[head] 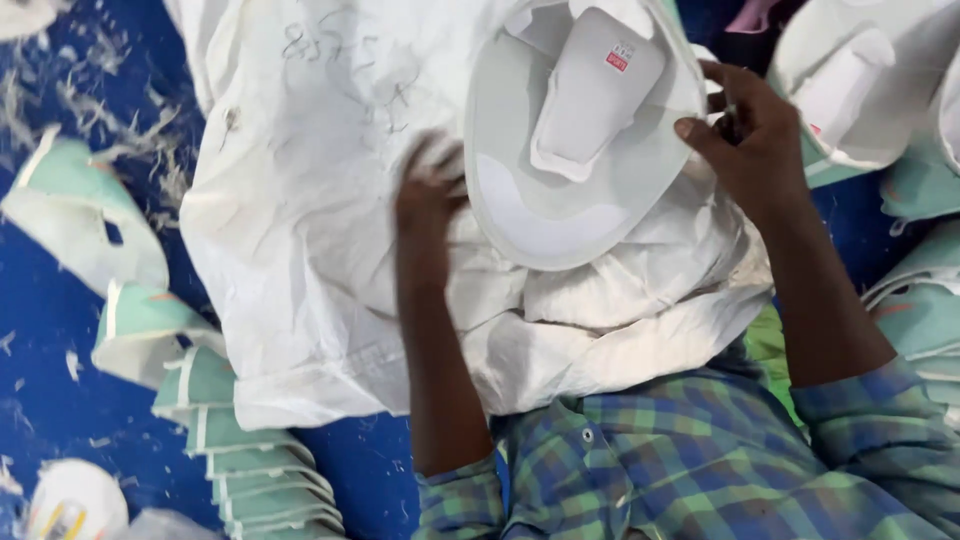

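White padded piece (pixel 560 190), oval with a raised tongue-shaped panel stitched on its middle, lies on top of the big white sack (pixel 320 200) that covers my lap. My right hand (pixel 750 140) pinches its right edge, thumb and fingers closed on the rim near the top. My left hand (pixel 430 190) is blurred, pressed flat against the piece's left edge where it meets the sack; whether it grips anything I cannot tell.

The sack spreads over the blue floor (pixel 60 380), crumpled and bunched under the piece. Along the floor's left side I see a row of green-and-white folded pieces (pixel 250 470) stacked overlapping, and one loose green piece (pixel 80 210) further up. More white padded pieces (pixel 860 80) sit at the top right corner, with pale green ones (pixel 925 310) below them on the right edge. Thread scraps litter the floor at top left.

Judging by the piles, many pieces are already handled; this one is mid-handling.
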